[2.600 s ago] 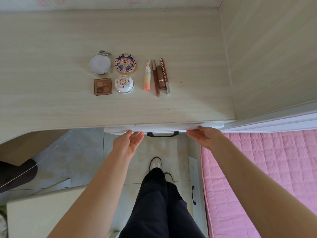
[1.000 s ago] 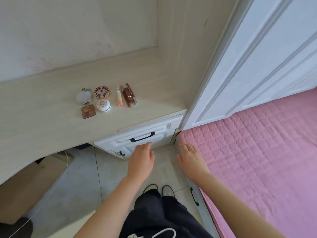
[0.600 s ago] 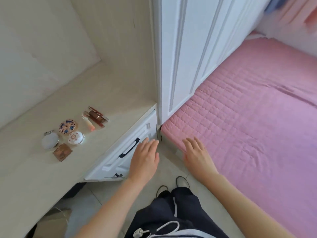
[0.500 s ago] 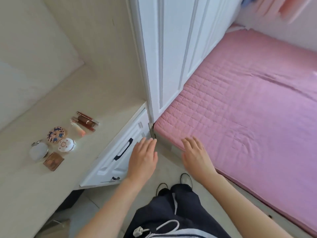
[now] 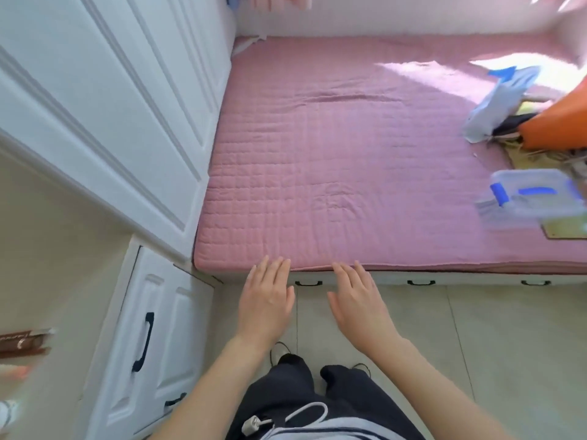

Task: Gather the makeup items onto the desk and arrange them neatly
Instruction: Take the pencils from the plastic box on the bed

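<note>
**Both hands flat and bare before the bed; the makeup is barely in view at the far left**

A pink quilted bed cover point(image 5: 349, 160) fills the upper middle of the view, with sunlight on its far right corner. To its left stand tall white panelled wardrobe doors point(image 5: 95, 100), their tops cut off. A beige tiled floor point(image 5: 492, 344) spreads across the lower right. The pale wood desk top point(image 5: 57, 265) shows only as a wedge at the left. Below its edge sits a white drawer unit point(image 5: 165, 328) with two black handles showing. Under the cover's near edge, a white bed base point(image 5: 460, 277) carries three small black handles.

Things at the right side of the bed are blurred. There is a clear plastic box with blue clips point(image 5: 533, 195), with a flat yellowish card point(image 5: 565, 228) just beside it. Further back are a pale grey-blue bag point(image 5: 495, 106) and an orange shape point(image 5: 562, 122) that the frame cuts off; what it is cannot be told.

Dark trousers point(image 5: 301, 398) and two shoe tips show at the bottom, with a white cord point(image 5: 305, 414) at the waist.

The left hand point(image 5: 265, 300) and right hand point(image 5: 357, 303) are held palm down, side by side with a gap between them. Their fingers are straight and hold nothing. The fingertips reach the bed's near edge in the view, but whether they touch it cannot be told.

The makeup lies on the desk at the far left edge of the frame, mostly cut off and smeared. Brown tubes point(image 5: 22, 342) are uppermost, a peach-pink tube point(image 5: 12, 373) lies below them, and a scrap of a white round piece point(image 5: 6, 414) sits in the corner.
</note>
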Demonstrator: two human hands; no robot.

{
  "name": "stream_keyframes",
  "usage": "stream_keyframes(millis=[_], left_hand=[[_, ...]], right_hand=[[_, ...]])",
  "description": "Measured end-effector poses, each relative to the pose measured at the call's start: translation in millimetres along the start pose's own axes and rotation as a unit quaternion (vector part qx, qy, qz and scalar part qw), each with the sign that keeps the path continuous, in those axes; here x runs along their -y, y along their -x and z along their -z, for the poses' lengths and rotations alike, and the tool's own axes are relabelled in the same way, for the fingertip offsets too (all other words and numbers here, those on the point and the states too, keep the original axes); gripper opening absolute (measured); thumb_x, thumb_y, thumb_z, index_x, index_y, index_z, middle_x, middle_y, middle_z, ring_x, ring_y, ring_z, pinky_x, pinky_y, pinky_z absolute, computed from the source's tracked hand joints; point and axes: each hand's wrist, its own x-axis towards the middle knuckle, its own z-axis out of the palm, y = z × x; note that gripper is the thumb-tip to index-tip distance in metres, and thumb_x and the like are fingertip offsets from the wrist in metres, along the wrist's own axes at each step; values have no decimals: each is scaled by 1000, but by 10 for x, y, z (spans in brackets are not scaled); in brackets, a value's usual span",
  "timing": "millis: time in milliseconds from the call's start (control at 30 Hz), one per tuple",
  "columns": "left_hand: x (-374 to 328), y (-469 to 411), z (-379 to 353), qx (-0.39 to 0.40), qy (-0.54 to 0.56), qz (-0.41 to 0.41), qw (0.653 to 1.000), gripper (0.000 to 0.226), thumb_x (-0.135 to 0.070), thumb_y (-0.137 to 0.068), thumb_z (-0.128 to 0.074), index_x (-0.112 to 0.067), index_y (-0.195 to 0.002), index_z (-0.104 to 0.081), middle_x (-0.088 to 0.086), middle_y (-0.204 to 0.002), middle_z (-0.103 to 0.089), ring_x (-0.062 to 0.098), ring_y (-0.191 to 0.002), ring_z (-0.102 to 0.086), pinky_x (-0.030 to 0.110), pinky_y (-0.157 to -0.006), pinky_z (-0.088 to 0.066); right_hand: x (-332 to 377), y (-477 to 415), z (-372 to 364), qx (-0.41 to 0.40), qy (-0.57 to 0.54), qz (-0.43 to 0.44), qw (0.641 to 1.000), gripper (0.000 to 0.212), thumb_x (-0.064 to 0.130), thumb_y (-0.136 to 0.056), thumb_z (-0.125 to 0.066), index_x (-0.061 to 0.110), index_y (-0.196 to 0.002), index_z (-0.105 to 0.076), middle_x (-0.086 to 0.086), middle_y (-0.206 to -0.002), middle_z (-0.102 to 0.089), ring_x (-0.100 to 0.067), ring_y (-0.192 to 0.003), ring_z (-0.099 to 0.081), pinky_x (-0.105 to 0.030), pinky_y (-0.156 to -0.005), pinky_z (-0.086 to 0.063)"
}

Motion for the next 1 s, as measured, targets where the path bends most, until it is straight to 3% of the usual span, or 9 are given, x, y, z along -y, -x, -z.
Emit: stream_keyframes(millis=[267, 567, 700, 1000], left_hand=[[-1327, -292, -322, 56, 8, -146, 988, 56, -29, -94, -54, -12, -145, -39, 8, -151, -37, 27, -144, -27, 45, -117, -24], [-2780, -346, -855, 98, 15, -265, 959, 54, -26, -91, -59, -12, -141, -45, 6, -147, -44, 26, -141, -33, 40, -116, -24], [-3267, -371, -1021, 116, 15, -314, 942, 52, -25, -91, -59, -10, -140, -47, 7, -145, -46, 27, -140, -34, 43, -115, -29], [-4169, -632, -1289, 160, 2, -402, 902, 50, -24, -93, -56, -11, -141, -46, 6, -147, -44, 27, -143, -29, 42, -116, -27]], right_hand=[[-1077, 708, 136, -22, -29, -146, 989, 65, 38, -100, -35, 14, -152, -7, -7, -159, -13, -33, -147, -3, -45, -119, -13], [-2242, 1489, 132, -34, -54, -265, 962, 64, 42, -101, -26, 11, -152, -3, -6, -159, -9, -31, -147, 1, -42, -120, -9], [-2589, 1800, 132, -54, -87, -322, 941, 63, 42, -101, -26, 12, -152, -6, -6, -159, -12, -29, -147, 1, -41, -120, -12], [-3283, 2100, 219, -88, -141, -427, 889, 62, 41, -101, -29, 11, -151, -9, -5, -158, -16, -28, -147, -2, -38, -120, -10]])
